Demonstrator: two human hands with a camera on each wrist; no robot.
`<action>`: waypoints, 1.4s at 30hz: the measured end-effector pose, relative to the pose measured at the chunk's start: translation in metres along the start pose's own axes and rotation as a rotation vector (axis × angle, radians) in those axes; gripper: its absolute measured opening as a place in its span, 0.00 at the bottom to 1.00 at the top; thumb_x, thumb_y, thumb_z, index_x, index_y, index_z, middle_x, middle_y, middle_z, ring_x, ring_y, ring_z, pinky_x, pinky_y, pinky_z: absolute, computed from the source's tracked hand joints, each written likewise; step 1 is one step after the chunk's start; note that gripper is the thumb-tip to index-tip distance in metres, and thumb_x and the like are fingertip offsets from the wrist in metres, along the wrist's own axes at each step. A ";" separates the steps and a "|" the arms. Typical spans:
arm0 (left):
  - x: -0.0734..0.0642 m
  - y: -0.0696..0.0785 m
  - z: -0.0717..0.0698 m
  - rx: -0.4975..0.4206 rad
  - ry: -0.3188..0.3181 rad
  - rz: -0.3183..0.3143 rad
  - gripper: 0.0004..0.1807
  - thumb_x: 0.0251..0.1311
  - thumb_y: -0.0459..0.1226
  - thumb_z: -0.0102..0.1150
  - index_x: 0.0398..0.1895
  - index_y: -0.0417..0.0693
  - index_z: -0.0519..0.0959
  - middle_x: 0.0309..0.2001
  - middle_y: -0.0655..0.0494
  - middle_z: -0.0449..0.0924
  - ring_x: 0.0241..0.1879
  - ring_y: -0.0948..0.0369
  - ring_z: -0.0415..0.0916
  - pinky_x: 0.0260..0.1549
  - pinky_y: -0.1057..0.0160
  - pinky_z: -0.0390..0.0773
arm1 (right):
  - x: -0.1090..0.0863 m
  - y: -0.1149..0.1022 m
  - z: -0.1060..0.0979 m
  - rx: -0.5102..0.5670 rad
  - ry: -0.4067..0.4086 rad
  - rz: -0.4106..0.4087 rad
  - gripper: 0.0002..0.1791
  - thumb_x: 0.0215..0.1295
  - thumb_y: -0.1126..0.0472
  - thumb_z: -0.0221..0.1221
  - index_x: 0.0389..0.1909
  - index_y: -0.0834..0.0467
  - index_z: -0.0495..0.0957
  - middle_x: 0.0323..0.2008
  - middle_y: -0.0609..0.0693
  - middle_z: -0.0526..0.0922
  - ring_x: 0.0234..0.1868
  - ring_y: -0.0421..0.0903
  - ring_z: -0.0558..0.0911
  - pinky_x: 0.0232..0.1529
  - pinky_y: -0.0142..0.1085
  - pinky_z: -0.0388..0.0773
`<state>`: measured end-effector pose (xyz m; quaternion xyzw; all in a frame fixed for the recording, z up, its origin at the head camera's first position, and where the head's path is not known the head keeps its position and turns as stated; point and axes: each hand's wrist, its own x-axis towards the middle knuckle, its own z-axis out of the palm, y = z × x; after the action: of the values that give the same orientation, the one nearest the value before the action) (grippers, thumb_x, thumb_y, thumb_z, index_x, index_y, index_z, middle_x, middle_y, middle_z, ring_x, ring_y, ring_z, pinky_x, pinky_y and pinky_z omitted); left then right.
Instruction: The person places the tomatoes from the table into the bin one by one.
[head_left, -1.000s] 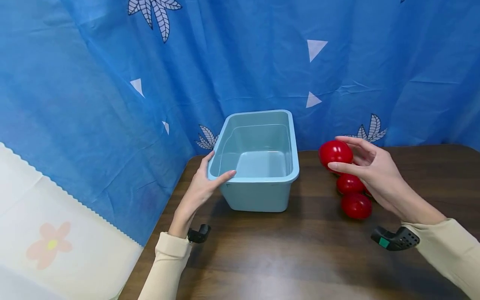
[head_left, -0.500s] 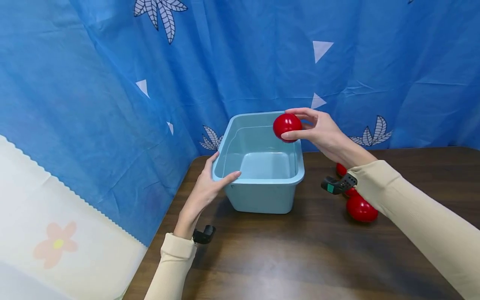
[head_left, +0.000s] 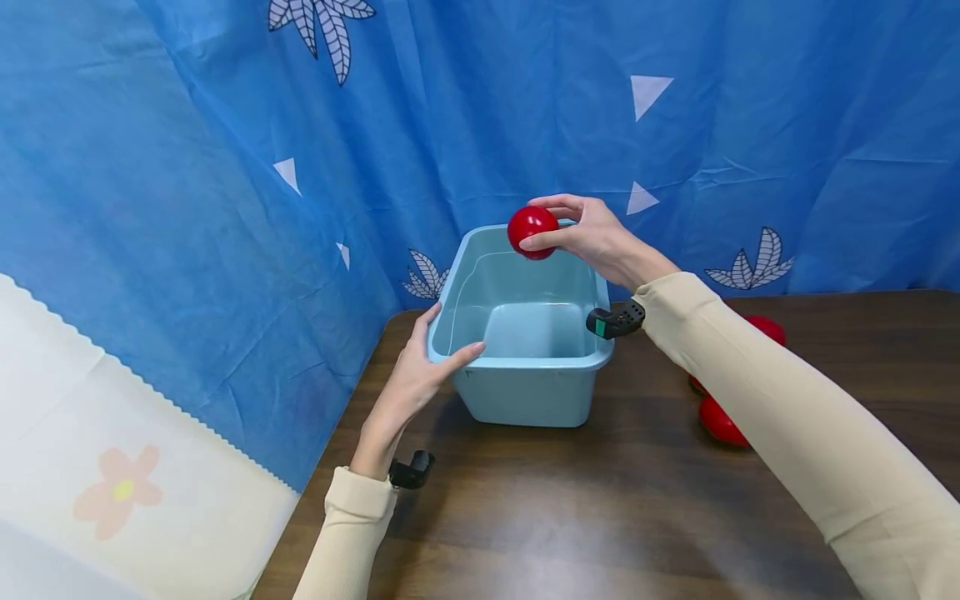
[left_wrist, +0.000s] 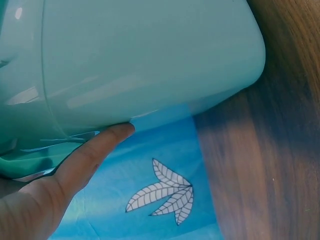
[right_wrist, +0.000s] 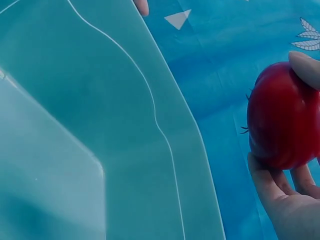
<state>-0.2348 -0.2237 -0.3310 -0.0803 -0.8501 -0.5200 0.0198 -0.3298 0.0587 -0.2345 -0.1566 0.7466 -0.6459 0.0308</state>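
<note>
A light-blue plastic bin (head_left: 525, 362) stands on the wooden table, with nothing seen in it. My left hand (head_left: 405, 379) holds its near left corner, thumb over the front rim and fingers along the outer left side. In the left wrist view, one finger (left_wrist: 95, 152) lies against the bin's outer wall (left_wrist: 150, 60). Above the far part of the bin, my right hand (head_left: 596, 237) holds a red tomato (head_left: 531, 231) between thumb and fingers. The right wrist view shows thin dark leaf tips on the tomato (right_wrist: 282, 120), which is clear of the bin's wall (right_wrist: 190, 150).
More red tomatoes (head_left: 720, 422) lie on the table (head_left: 525, 508) to the right, partly hidden by my right sleeve (head_left: 787, 425). A blue patterned curtain (head_left: 480, 108) hangs behind the bin and along the left. Pale cloth with a flower (head_left: 116, 492) covers the lower left.
My right hand has carried the tomato left and upward from the other tomatoes to above the bin. The left hand stays on the bin's corner.
</note>
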 end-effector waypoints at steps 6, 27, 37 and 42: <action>0.000 0.002 -0.001 0.013 0.005 -0.003 0.57 0.60 0.59 0.72 0.85 0.60 0.49 0.78 0.49 0.61 0.71 0.45 0.66 0.66 0.37 0.71 | 0.005 -0.001 0.006 0.023 0.004 0.030 0.38 0.64 0.68 0.70 0.74 0.57 0.69 0.72 0.57 0.69 0.70 0.56 0.67 0.67 0.52 0.76; 0.000 0.003 0.000 0.018 0.003 -0.015 0.56 0.61 0.59 0.71 0.85 0.59 0.48 0.78 0.48 0.60 0.72 0.45 0.65 0.67 0.36 0.69 | 0.005 0.006 0.009 0.092 -0.023 0.108 0.37 0.67 0.69 0.68 0.75 0.58 0.68 0.73 0.60 0.69 0.70 0.58 0.69 0.68 0.49 0.75; 0.002 0.007 0.000 0.021 0.007 -0.018 0.57 0.61 0.59 0.71 0.85 0.59 0.47 0.77 0.48 0.60 0.71 0.45 0.66 0.66 0.37 0.71 | 0.001 0.005 0.006 0.049 -0.078 0.075 0.35 0.70 0.68 0.66 0.76 0.59 0.66 0.73 0.60 0.69 0.68 0.58 0.76 0.71 0.49 0.71; 0.003 0.005 0.000 0.029 -0.001 -0.038 0.58 0.60 0.60 0.71 0.85 0.59 0.47 0.79 0.48 0.59 0.72 0.45 0.64 0.68 0.37 0.69 | -0.005 0.008 0.000 0.038 -0.091 0.062 0.36 0.69 0.67 0.67 0.76 0.59 0.66 0.72 0.60 0.70 0.67 0.58 0.77 0.70 0.49 0.72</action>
<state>-0.2367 -0.2211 -0.3264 -0.0641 -0.8590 -0.5078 0.0104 -0.3269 0.0604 -0.2430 -0.1620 0.7365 -0.6508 0.0880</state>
